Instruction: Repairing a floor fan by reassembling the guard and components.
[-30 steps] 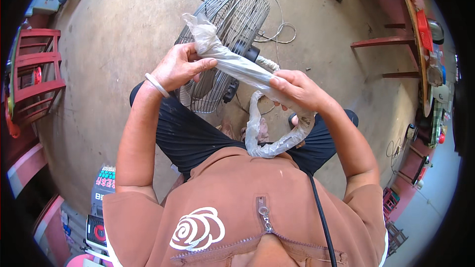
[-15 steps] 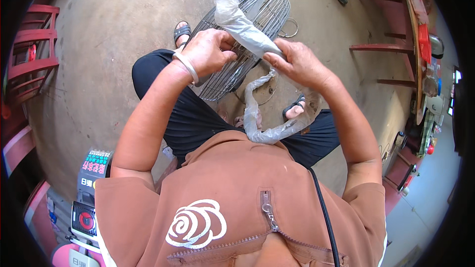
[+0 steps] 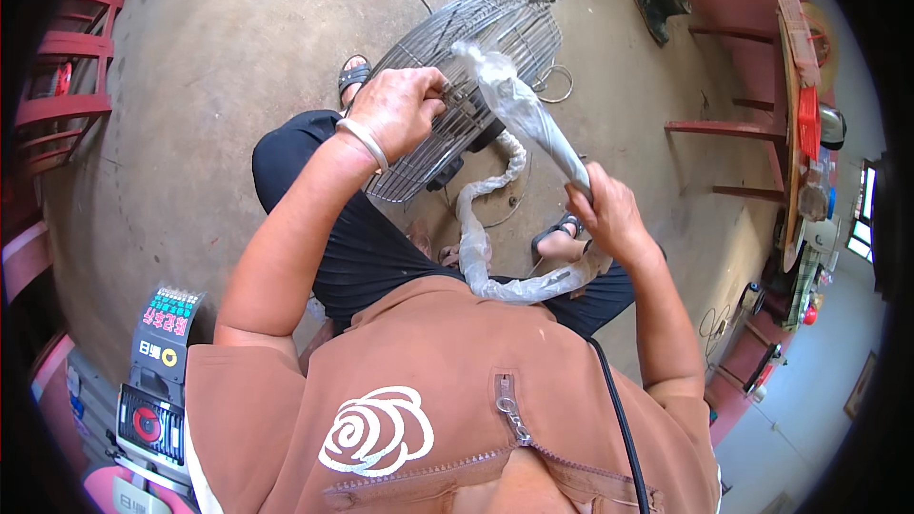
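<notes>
My left hand (image 3: 400, 112), with a pale bangle on its wrist, is closed on the wire rim of a round metal fan guard (image 3: 476, 57) that stands on the concrete floor in front of my knees. My right hand (image 3: 609, 214) grips a long grey rod wrapped in clear plastic (image 3: 519, 109), which points up and to the left across the guard. A loose tail of the clear plastic wrap (image 3: 476, 238) hangs down from my right hand and curls over my lap.
Red chairs (image 3: 67, 86) stand at the left. A red table (image 3: 800, 114) crowded with items sits at the right. A small machine with a lit display (image 3: 157, 371) stands at lower left. Thin cables (image 3: 552, 86) lie on the floor behind the fan.
My left hand let go of the wrapped rod's end and took hold of the fan guard. My right hand now carries the rod alone, lower and further right.
</notes>
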Available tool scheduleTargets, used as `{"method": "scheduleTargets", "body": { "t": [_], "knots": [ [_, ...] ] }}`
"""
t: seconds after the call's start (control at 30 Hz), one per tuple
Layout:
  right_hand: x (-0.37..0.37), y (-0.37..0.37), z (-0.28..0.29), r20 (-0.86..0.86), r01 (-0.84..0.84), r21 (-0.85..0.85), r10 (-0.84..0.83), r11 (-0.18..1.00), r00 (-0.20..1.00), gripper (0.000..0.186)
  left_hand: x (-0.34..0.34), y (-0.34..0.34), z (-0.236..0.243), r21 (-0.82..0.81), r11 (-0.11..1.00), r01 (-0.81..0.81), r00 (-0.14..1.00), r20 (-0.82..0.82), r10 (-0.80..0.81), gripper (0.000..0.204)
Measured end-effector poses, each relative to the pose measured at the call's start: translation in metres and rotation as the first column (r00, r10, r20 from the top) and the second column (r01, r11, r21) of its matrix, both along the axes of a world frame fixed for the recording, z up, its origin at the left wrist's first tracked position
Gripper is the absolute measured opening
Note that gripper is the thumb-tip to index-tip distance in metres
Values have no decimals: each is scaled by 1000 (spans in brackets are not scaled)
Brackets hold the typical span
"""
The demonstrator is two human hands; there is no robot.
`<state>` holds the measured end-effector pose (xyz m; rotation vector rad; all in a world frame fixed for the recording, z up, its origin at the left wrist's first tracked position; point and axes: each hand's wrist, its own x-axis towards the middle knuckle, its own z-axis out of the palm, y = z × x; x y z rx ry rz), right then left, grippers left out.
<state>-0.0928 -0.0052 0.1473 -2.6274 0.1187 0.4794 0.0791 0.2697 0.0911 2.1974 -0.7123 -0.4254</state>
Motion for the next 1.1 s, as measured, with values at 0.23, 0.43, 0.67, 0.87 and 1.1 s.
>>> {"method": "scheduleTargets", "body": {
  "t": [0.23, 0.43, 0.67, 0.87, 1.1],
  "knots": [
    [63, 41, 18, 68, -70, 67, 65, 995, 996, 32, 7, 0, 11, 81, 996, 44, 980, -195, -28, 19],
    [113, 64, -6, 106, -276, -90, 285, 957, 953, 34, 11, 3, 0, 49, 998, -29, 998, -47, 32, 15],
    [47, 26, -1, 168, -252, -141, 274, 957, 947, 31, 33, 9, -4, 43, 998, -36, 999, -1, 36, 17],
    [-4, 4, 14, -55, -52, -160, 43, 986, 998, 29, 34, 6, 1, 54, 998, 13, 972, -234, 0, 25],
    [-104, 5, -26, -182, 490, 499, -465, 715, 866, 35, 42, 3, -2, -37, 999, -29, 923, -385, 13, 22]
  ]
}}
